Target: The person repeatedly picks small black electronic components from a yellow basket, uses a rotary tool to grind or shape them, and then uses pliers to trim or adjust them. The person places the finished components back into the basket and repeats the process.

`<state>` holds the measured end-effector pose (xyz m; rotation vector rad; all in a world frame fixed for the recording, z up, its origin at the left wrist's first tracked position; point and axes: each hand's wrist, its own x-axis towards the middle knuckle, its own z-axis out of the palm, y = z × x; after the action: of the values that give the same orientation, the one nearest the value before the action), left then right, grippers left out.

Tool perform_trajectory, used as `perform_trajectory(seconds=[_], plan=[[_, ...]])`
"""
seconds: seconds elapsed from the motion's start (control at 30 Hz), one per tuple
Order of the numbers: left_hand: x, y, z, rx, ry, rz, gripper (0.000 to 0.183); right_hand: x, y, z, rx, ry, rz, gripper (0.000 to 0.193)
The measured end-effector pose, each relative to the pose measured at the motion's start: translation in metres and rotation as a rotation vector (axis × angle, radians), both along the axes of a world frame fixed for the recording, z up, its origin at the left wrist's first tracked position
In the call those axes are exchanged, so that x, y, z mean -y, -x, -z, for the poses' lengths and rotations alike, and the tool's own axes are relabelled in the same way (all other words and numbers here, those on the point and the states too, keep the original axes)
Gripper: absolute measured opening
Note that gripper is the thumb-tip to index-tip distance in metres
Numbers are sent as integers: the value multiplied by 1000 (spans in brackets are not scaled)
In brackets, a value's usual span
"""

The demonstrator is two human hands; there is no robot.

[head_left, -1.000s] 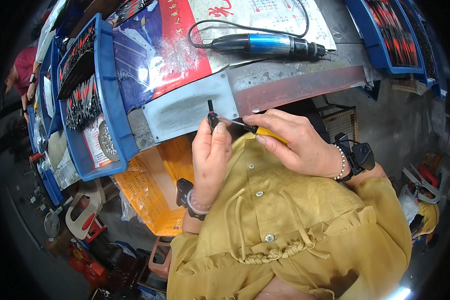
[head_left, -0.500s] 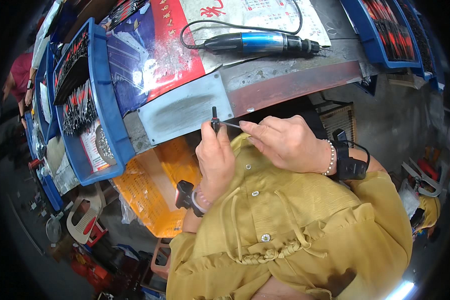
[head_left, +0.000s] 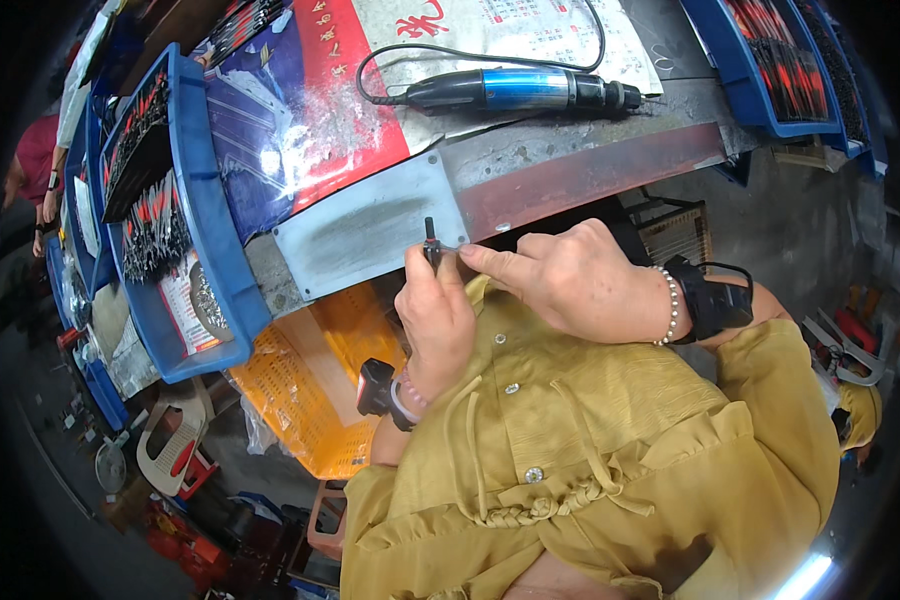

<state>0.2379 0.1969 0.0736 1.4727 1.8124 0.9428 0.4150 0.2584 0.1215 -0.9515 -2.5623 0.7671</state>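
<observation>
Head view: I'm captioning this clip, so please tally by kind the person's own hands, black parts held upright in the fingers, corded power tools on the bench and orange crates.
Left hand and right hand: 2
Black part: 1
Corded power tool: 1
Orange crate: 1
Total: 5

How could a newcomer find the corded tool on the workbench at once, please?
Start at the workbench beyond the right hand. On its pale printed sheet lies the corded tool. Unlike the blue trays at either side, it is a long cylinder, black at both ends with a shiny blue middle.
</observation>
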Motion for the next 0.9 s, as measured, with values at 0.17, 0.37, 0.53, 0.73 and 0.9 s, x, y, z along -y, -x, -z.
perform_trajectory(seconds=[0.17, 0.37, 0.53, 0.73, 0.9], plan=[[-2, 0, 6, -21, -24, 1, 10, 2, 7, 28, -359, 432, 183, 28], [0, 1, 13, -106, -68, 33, 17, 1, 4, 38, -657, 1108, 289, 26], [3, -2, 14, -171, -43, 3, 10, -6, -1, 31, -648, 1606, 365, 27], [1, 5, -15, 844, 258, 15, 16, -24, -42, -6, -523, 618, 216, 29], [-6, 9, -44, 1134, 327, 16, 24, -97, -128, 19, -30, -299, 649, 34]])
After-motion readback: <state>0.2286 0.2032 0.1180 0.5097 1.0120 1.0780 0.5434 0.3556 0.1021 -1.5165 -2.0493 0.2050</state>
